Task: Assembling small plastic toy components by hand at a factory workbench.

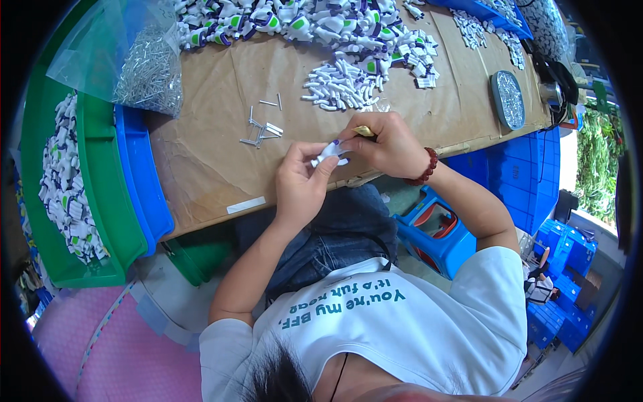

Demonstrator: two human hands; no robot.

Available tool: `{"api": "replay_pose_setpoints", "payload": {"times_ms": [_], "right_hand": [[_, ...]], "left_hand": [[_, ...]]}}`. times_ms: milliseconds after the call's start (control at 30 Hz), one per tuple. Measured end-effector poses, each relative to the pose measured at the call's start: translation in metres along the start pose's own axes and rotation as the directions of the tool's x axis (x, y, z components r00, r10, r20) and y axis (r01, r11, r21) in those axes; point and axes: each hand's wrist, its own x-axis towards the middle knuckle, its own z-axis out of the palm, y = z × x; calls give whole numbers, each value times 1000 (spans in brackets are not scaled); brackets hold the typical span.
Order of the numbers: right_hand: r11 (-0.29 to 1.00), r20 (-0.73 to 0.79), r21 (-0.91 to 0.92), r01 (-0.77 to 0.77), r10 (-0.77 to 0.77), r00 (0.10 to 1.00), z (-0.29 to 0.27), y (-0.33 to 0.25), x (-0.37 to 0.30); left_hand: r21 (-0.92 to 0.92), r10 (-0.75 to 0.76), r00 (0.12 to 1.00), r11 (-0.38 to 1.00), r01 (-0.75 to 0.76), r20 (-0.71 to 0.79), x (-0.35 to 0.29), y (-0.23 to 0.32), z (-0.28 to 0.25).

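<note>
White piece [325, 156]: between your two hands, over the near edge of the table [214, 134]; whether it rests on anything besides your fingers, you cannot tell from above.
Weight and feel: it looks like moulded plastic, so expect it light and stiff, with smooth faces that may twist or slip under a loose pinch.
Fragility: the body should bear firm finger pressure; treat its thin projecting ends more gently.
Where to hold: pinch the broad middle from both sides, leaving the end with the purple spot [335, 142] accessible.
Left hand [303, 181]: its grip is closed on the piece, thumb on the near right side and bent fingers opposite.
Right hand [387, 149]: its grip has a brass-coloured object [364, 130] tucked in the curled fingers, the fingertips meeting the piece's right end; whether they clasp or only touch it is hidden.
Left forearm [251, 258]: slants up from the lower left, wrist just short of the table edge.
Right forearm [462, 194]: comes in from the right, elbow bent outward, a red bead bracelet [429, 166] at the wrist.
</note>
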Motion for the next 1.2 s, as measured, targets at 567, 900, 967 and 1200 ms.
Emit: {"api": "replay_pose_setpoints", "payload": {"times_ms": [567, 900, 967, 1200], "right_hand": [[985, 307, 166, 52, -102, 946, 4, -18, -6], [947, 321, 314, -69, -38, 946, 11, -11, 1], [935, 271, 353, -40, -61, 961, 16, -5, 2], [948, 271, 314, -42, -48, 961, 16, -8, 9]], "left_hand": [[-142, -367, 895, 901, 410, 252, 20, 33, -25], [99, -323, 890, 946, 307, 323, 19, 22, -36], [130, -288, 901, 957, 259, 324, 19, 21, -36], [183, -259, 926, 959, 214, 275, 12, 34, -32]]}}
